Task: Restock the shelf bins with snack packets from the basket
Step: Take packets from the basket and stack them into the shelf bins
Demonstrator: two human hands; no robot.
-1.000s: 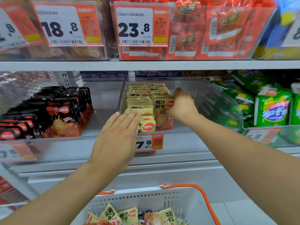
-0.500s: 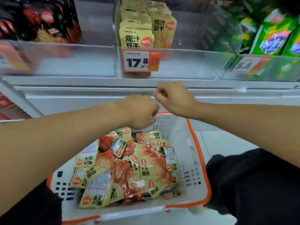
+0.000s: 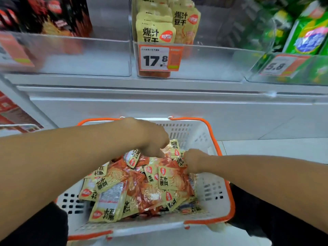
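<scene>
A white basket with an orange rim (image 3: 214,196) sits low in front of me, heaped with yellow and orange snack packets (image 3: 142,189). My left hand (image 3: 150,139) reaches down into the far side of the heap, its bent fingers on the packets; its grip is hidden. My right hand (image 3: 192,161) is at the right of the heap, fingers curled round the edge of a snack packet (image 3: 180,161). Above, a clear shelf bin (image 3: 204,61) holds upright rows of the same yellow packets (image 3: 154,32) behind a 17.8 price tag (image 3: 156,57).
The neighbouring clear bin on the left holds black packets (image 3: 53,15); on the right, green packets (image 3: 308,36) stand behind a 5.8 price tag (image 3: 276,65). A white shelf base (image 3: 159,103) runs between bins and basket. Tiled floor (image 3: 275,148) shows at right.
Both hands left the shelf bin, dropped over the basket's far rim, and now reach into the packet heap. My view tilted down from the shelf to the basket.
</scene>
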